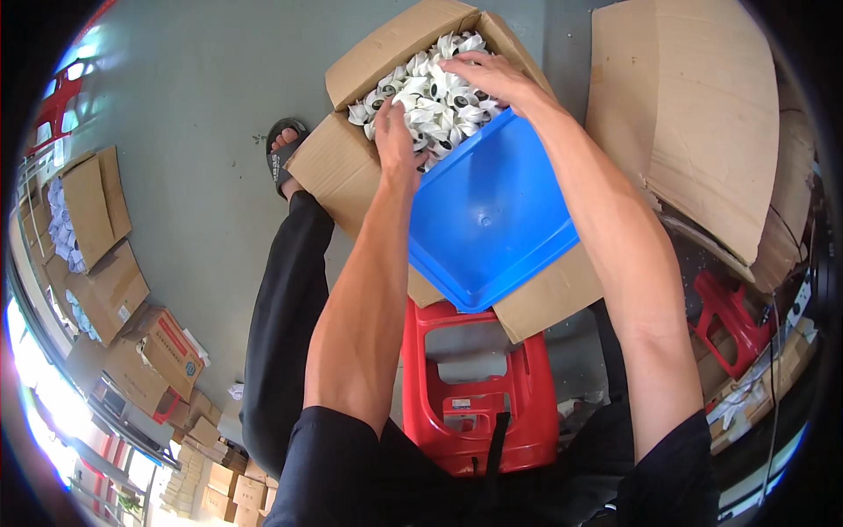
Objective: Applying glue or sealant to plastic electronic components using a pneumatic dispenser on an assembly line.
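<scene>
A cardboard box (338,167) with its flaps spread is heaped with small white bladed parts (430,110), shaped like little fan wheels with dark round centres. My left hand (397,140) rests at the near left side of the heap, fingers apart and touching the parts. Over the far right of the heap, my right hand (493,77) lies with fingers stretched out across the white parts. Neither hand has a part clearly gripped. A blue plastic tub (487,220) leans on the near side of the box between my forearms, its bare inside showing.
A red plastic stool (479,395) stands between my legs, below the tub. Large cardboard sheets (685,114) stand at the right, with another red stool (733,325) near them. Several cartons (114,290) line the left side. My sandalled foot (285,154) is left of the box.
</scene>
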`<state>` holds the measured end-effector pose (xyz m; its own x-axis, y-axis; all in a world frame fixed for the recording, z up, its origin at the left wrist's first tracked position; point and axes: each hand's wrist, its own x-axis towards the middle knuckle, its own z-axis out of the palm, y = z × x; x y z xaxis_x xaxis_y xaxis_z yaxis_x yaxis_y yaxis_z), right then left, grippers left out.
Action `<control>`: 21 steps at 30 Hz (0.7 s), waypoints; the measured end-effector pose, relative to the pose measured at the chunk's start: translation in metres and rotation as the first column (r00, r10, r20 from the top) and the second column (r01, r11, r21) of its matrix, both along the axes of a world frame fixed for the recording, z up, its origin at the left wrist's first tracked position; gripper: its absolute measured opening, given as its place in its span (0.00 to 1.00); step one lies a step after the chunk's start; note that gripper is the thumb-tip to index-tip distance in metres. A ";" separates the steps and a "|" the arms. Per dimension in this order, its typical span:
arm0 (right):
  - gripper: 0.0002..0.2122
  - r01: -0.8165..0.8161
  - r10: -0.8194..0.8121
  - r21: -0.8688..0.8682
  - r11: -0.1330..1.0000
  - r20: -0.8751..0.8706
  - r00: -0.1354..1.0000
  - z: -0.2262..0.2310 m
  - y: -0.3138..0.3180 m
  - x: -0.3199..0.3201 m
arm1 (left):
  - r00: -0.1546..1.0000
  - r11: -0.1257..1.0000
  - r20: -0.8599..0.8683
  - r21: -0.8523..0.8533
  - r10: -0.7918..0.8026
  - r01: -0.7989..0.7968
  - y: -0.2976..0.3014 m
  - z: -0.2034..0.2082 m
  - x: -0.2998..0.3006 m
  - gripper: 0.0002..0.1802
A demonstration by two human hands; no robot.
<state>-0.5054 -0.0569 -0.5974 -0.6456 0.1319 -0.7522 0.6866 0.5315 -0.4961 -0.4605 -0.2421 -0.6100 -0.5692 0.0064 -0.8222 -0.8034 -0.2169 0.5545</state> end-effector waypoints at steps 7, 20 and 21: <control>0.52 -0.020 0.017 0.137 0.990 0.023 1.000 -0.016 -0.011 0.004 | 0.997 0.996 -0.023 -0.043 -0.073 0.072 0.034 -0.003 0.002 0.33; 0.51 0.290 -0.322 -0.338 0.895 -0.040 0.946 -0.009 -0.030 0.021 | 0.977 0.977 -0.048 0.066 0.208 -0.205 0.043 0.008 -0.004 0.27; 0.48 0.270 -0.318 -0.311 0.911 -0.113 0.941 0.001 -0.047 0.020 | 0.957 0.969 -0.151 0.048 0.248 -0.243 0.032 0.005 -0.004 0.24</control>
